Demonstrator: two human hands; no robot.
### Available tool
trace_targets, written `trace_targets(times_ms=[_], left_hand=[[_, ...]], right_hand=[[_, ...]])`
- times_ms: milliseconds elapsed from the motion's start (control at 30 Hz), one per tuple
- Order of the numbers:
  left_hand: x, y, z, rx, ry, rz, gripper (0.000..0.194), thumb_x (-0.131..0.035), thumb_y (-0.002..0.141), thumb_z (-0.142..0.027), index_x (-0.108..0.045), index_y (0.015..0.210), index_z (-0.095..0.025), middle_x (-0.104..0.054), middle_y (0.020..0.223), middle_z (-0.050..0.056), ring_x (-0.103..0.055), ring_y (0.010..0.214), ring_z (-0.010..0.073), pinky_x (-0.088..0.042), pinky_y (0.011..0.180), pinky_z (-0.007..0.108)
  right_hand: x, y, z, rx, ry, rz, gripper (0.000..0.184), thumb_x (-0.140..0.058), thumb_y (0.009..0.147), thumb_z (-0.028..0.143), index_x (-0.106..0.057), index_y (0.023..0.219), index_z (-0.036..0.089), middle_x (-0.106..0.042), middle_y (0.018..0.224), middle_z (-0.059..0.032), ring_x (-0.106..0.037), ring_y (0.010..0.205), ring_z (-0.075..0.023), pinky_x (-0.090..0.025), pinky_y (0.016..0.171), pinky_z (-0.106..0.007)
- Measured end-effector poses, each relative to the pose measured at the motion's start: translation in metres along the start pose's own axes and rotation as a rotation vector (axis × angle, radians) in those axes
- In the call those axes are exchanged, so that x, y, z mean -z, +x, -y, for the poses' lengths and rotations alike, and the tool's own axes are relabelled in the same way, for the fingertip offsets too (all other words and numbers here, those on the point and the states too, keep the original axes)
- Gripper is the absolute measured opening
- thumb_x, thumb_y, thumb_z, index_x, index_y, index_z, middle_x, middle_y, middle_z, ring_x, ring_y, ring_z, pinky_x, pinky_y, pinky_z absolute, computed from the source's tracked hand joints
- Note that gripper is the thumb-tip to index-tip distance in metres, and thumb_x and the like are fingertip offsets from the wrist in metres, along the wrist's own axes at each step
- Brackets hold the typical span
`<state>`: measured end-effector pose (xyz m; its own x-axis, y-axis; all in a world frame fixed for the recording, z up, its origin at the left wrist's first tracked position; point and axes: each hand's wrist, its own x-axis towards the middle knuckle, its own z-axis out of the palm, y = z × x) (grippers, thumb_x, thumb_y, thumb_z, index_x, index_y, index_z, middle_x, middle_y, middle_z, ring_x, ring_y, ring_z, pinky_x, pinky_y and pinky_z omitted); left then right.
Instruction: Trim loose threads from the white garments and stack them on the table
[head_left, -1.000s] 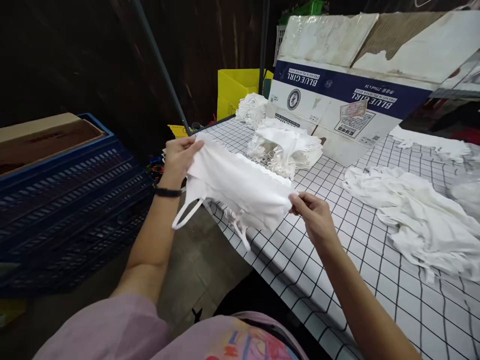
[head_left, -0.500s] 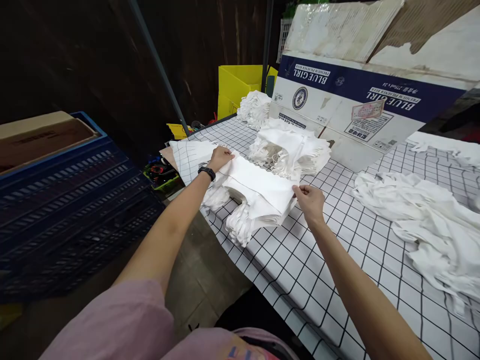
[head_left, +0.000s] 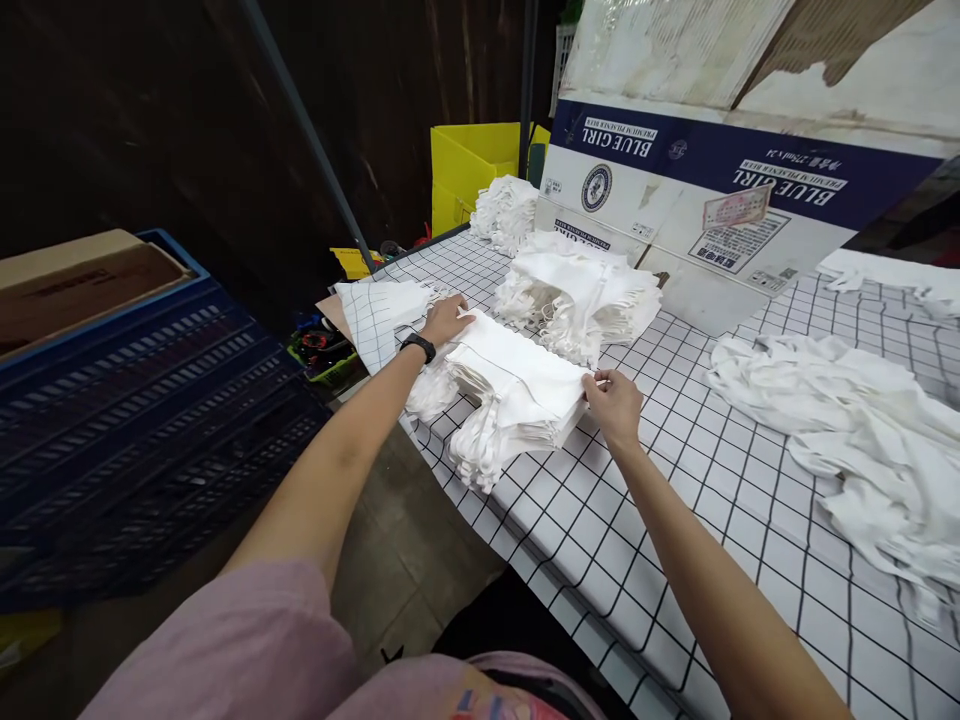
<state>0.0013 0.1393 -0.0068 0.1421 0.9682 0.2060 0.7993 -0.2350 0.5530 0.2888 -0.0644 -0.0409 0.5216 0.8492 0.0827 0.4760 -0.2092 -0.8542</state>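
Observation:
A white strappy crop top (head_left: 517, 355) lies flat on a neat stack of similar white tops (head_left: 525, 435), whose bundled straps (head_left: 476, 455) hang toward the table's near edge. My left hand (head_left: 446, 320), with a dark wristband, pinches the top's far left corner. At the right corner my right hand (head_left: 616, 405) grips the same edge between thumb and fingers. Just behind is another stack of white tops (head_left: 577, 285). The lower layers under my left hand are partly hidden by my wrist.
A black-and-white checked cloth (head_left: 675, 480) covers the table. Loose white garments (head_left: 847, 430) lie in a heap at the right. An upside-down printed carton (head_left: 675, 210) stands behind, beside a yellow box (head_left: 472, 165). Blue crates (head_left: 150, 420) are at the left, over the floor.
The crop top, held stretched in the air one second ago, has come down onto the stack. My left hand moved right and forward with it. Over the last half second both hands barely shifted.

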Motion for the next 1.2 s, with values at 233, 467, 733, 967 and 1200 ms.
trace_targets(times_ms=[233,467,733,967,1200], left_hand=[[0.019,-0.038,-0.022,-0.074,-0.05,-0.169,0.031,-0.068,0.076,-0.031,-0.066,0.104,-0.017,-0.07,0.111,0.015,-0.062,0.111,0.0321,-0.045,0.108,0.053],[0.015,-0.142,-0.091,-0.548,-0.264,-0.373,0.023,-0.07,0.085,-0.032,-0.075,0.107,-0.033,-0.072,0.121,0.005,-0.062,0.122,0.0361,-0.046,0.111,0.06],[-0.065,-0.228,-0.191,-0.797,-0.489,0.032,0.012,-0.066,0.092,-0.019,-0.074,0.095,-0.027,-0.075,0.106,0.005,-0.069,0.105,0.0249,-0.058,0.092,0.045],[-0.15,-0.248,-0.264,-0.834,-0.529,0.448,0.012,-0.06,0.094,-0.021,-0.072,0.095,-0.022,-0.073,0.104,0.008,-0.066,0.105,0.0257,-0.056,0.096,0.047],[-0.226,-0.249,-0.358,-0.928,-0.392,0.614,0.031,-0.062,0.091,-0.016,-0.067,0.122,-0.016,-0.065,0.127,0.013,-0.063,0.116,0.0269,-0.054,0.098,0.041]], right_hand=[[0.025,-0.036,-0.01,0.065,0.04,0.089,0.031,-0.058,0.089,0.045,-0.065,0.111,0.023,-0.072,0.068,-0.0001,-0.069,0.07,-0.0217,-0.05,0.072,-0.033],[0.114,-0.059,-0.061,0.075,-0.106,0.024,0.017,-0.057,0.089,0.035,-0.068,0.092,0.023,-0.075,0.085,-0.0033,-0.067,0.077,-0.0191,-0.052,0.075,-0.033],[0.227,-0.051,-0.143,-0.069,-0.372,-0.365,0.021,-0.063,0.074,0.027,-0.065,0.092,0.018,-0.062,0.114,-0.021,-0.056,0.11,-0.0379,-0.043,0.097,-0.055],[0.262,-0.076,-0.151,-0.051,-0.302,-0.4,0.014,-0.055,0.082,0.034,-0.06,0.081,0.022,-0.066,0.091,-0.0099,-0.061,0.084,-0.0248,-0.048,0.087,-0.042],[0.259,-0.102,-0.123,0.033,-0.213,-0.255,0.018,-0.059,0.083,0.039,-0.064,0.081,0.022,-0.073,0.082,-0.0051,-0.065,0.077,-0.0215,-0.049,0.075,-0.034]])
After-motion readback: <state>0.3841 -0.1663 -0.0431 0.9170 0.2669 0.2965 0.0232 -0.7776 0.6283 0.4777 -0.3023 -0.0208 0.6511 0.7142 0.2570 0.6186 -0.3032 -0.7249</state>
